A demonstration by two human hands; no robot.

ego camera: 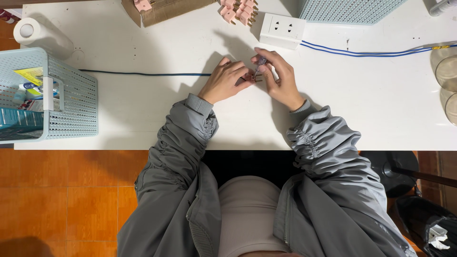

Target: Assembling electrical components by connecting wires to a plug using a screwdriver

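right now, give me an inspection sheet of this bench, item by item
surface: white table, well lit.
job's things: small pink plug pinched between both hands; thin screwdriver in the right hand.
clutter: spare pink plugs, cardboard box, white socket block, paper roll, two pale blue baskets.
grippers: left hand and right hand together at table centre, fingers closed on the work.
cables: dark cable running left; blue pair running right.
surroundings: orange tiled floor.

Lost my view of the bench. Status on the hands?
Left hand pinching small pink plug. Right hand holding screwdriver on it. Blue cable runs left. Nothing obstructing.
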